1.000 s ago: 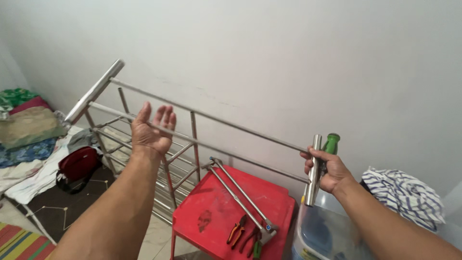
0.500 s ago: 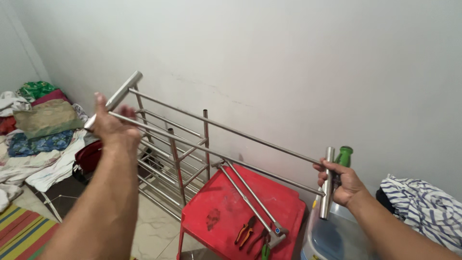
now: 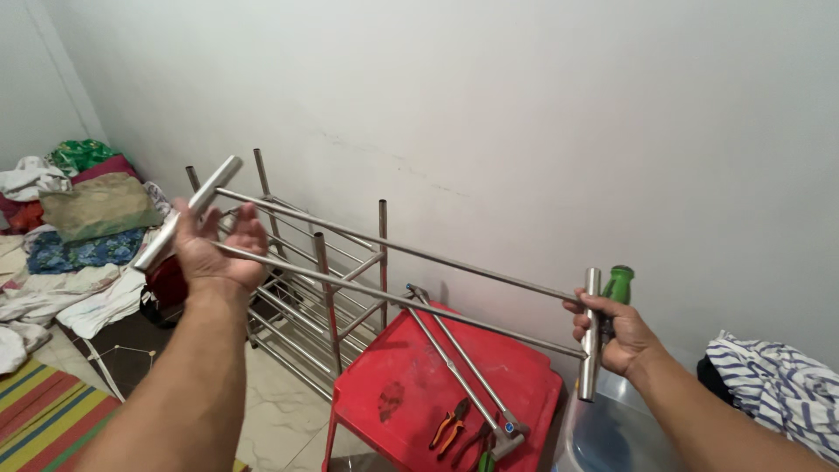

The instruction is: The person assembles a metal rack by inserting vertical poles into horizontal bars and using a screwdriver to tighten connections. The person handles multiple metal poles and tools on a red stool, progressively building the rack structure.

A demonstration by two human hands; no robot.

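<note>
I hold a steel rack section made of two long thin rods [image 3: 411, 275] joined between two thick end tubes. My left hand [image 3: 214, 249] grips the left end tube [image 3: 188, 223], which slants up to the right. My right hand [image 3: 616, 336] is closed around the right end tube [image 3: 592, 336] together with a green-handled screwdriver [image 3: 618, 288]. The section hangs in the air above a red plastic stool [image 3: 411, 393].
A partly built steel rack [image 3: 319, 297] stands against the white wall. On the red stool lie another rod section [image 3: 463, 371] and orange-handled pliers [image 3: 448, 424]. Piled clothes [image 3: 79, 210] lie at left, a striped cloth [image 3: 778, 385] at right, a clear lidded container [image 3: 603, 437] below.
My left hand, open near the rods a second ago, has closed on the left end tube. The view has shifted right and the section now sits more level.
</note>
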